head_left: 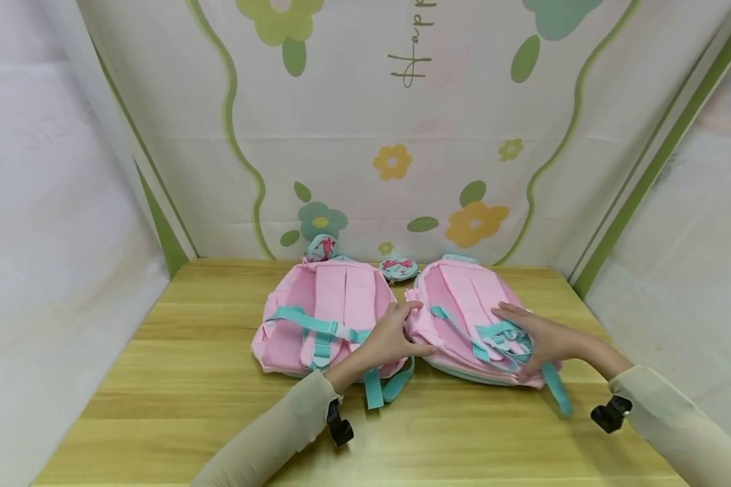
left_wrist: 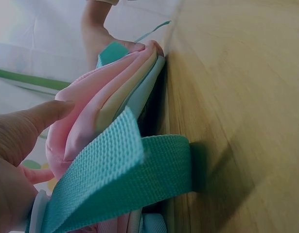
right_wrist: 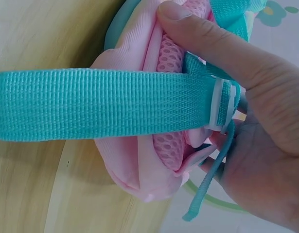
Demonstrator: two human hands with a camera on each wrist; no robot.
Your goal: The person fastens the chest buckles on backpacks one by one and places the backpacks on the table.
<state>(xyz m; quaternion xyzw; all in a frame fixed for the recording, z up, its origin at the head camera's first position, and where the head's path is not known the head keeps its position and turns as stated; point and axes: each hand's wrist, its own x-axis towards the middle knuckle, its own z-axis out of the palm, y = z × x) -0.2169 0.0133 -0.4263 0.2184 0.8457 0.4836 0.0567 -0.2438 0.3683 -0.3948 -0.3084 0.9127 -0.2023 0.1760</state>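
Hands (head_left: 394,336) (head_left: 547,340), fingers spread, at opposite edges of the right pink backpack (head_left: 468,287), broad tabletop (head_left: 463,439) in front.

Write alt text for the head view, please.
A person's left hand and right hand are at opposite sides of one pink backpack on a wooden table. A second pink backpack lies to its left, both with teal straps, before a flower-printed backdrop.

Two backpacks (head_left: 325,294) (head_left: 463,308), two pouches (head_left: 321,247) (head_left: 399,269)

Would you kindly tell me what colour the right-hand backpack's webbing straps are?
Teal; the right wrist view shows the webbing straps best.
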